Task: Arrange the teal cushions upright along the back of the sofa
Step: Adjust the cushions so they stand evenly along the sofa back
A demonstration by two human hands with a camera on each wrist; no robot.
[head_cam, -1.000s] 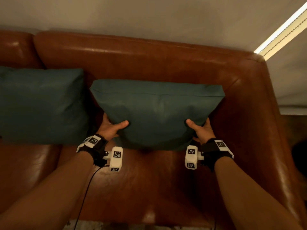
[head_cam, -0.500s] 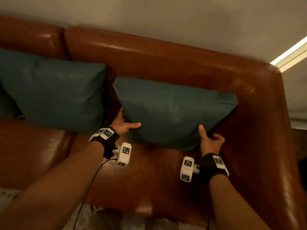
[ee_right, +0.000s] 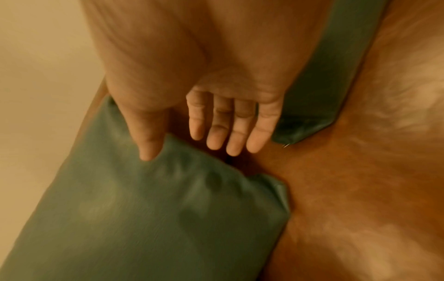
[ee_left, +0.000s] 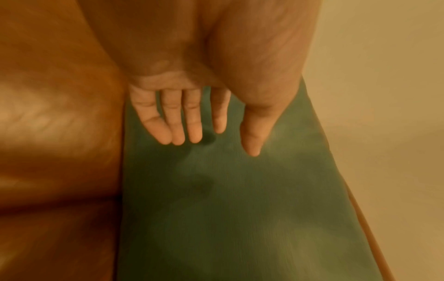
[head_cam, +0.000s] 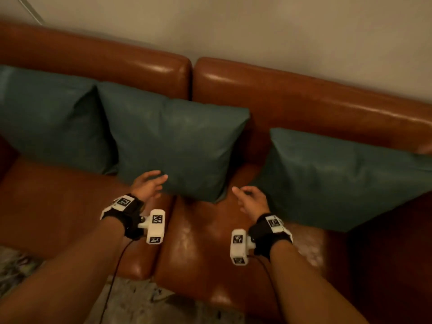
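Observation:
Three teal cushions lean upright against the brown leather sofa back [head_cam: 304,99]: a left cushion [head_cam: 46,118], a middle cushion [head_cam: 177,146] and a right cushion [head_cam: 339,178]. My left hand [head_cam: 152,183] hovers open at the middle cushion's lower left edge; the left wrist view shows its straight fingers [ee_left: 192,121] over the teal fabric [ee_left: 228,199]. My right hand [head_cam: 247,195] is open and holds nothing, in the gap between the middle and right cushions. In the right wrist view its thumb [ee_right: 149,140] lies over the middle cushion's corner [ee_right: 156,209], with the right cushion's corner [ee_right: 312,117] beside the little finger.
The sofa seat [head_cam: 205,242] lies under both wrists, with a seam between two seat pads. A pale wall [head_cam: 257,31] rises behind the backrest. Patterned floor [head_cam: 145,300] shows at the sofa's front edge. The dark armrest side [head_cam: 392,265] is at the right.
Both hands have let go of the right cushion, which now stands against the backrest. Hands and view have shifted left to the middle cushion.

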